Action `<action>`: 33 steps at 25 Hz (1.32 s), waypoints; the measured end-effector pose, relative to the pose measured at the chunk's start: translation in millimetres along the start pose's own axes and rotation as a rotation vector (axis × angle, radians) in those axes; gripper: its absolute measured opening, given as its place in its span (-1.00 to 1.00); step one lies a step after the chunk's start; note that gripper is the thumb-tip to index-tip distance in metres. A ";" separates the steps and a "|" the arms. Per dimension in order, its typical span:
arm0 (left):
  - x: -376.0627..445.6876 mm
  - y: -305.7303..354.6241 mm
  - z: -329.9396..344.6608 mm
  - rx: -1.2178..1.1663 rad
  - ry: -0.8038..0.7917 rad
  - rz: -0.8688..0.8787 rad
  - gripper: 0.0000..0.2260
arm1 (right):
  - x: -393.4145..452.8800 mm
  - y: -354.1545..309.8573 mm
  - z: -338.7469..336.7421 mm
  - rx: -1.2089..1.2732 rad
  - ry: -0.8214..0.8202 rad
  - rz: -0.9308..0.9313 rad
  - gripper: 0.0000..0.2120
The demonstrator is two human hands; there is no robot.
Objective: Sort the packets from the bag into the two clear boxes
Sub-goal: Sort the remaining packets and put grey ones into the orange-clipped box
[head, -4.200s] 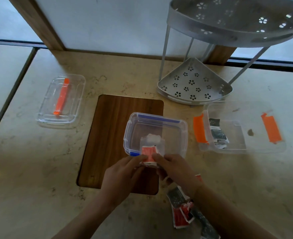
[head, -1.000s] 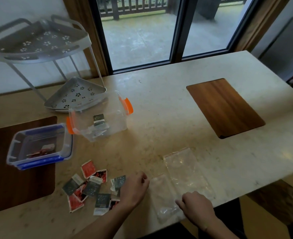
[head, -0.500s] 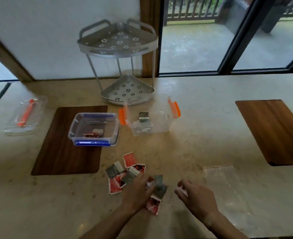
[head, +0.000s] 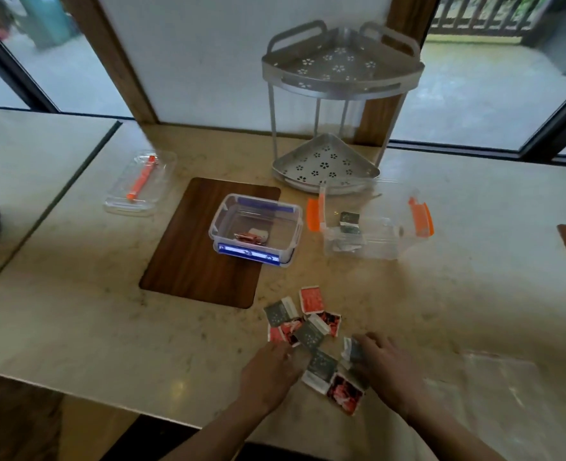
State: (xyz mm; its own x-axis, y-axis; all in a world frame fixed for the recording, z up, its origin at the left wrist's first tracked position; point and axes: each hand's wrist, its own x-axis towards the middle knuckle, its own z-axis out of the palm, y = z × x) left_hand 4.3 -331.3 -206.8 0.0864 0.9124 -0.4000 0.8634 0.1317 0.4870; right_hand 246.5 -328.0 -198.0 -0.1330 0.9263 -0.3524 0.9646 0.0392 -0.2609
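Marble-look counter under windows, wood inlay panel set in it. Your hands are both down at the near edge, flanking the loose pile of packets. Left hand rests palm-down on the pile's near-left side, fingers loosely curled over a red packet's edge; can't tell if it's pinching anything. Right hand sits on the pile's right side, fingertips touching a grey packet; grip closure unclear there too. Between your hands: one more grey packet and a red one, flat on the counter. Blue-latched box sits on the inlay's far right corner, red packets inside. Orange-latched box is just right of it, grey packets inside. Empty clear bag lies flat near the right hand. Metal corner rack stands at the far edge; a clear lid with an orange strip lies far left.
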 end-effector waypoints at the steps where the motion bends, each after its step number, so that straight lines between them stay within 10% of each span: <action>1: -1.2 2.6 3.8 0.039 -0.016 0.004 -0.72 | 1.3 -1.1 0.6 -0.002 -0.007 0.004 -0.50; 19: 5.8 36.4 25.1 -0.169 -0.077 0.025 -0.83 | 7.0 11.3 -12.8 0.311 -0.085 0.158 -0.92; 27: 47.4 39.4 1.1 -0.160 -0.001 0.030 -0.83 | -6.9 23.0 -18.3 0.539 -0.320 0.264 -0.66; 33: 56.6 51.7 5.2 0.052 0.041 0.011 -0.79 | -9.5 0.0 1.1 0.217 -0.126 0.275 -0.55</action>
State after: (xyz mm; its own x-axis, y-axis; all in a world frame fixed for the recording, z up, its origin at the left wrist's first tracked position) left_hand 56.4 -274.8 -208.3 0.0765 0.9289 -0.3624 0.8871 0.1025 0.4501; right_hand 247.5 -337.2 -195.7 0.0839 0.8372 -0.5404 0.8993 -0.2972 -0.3208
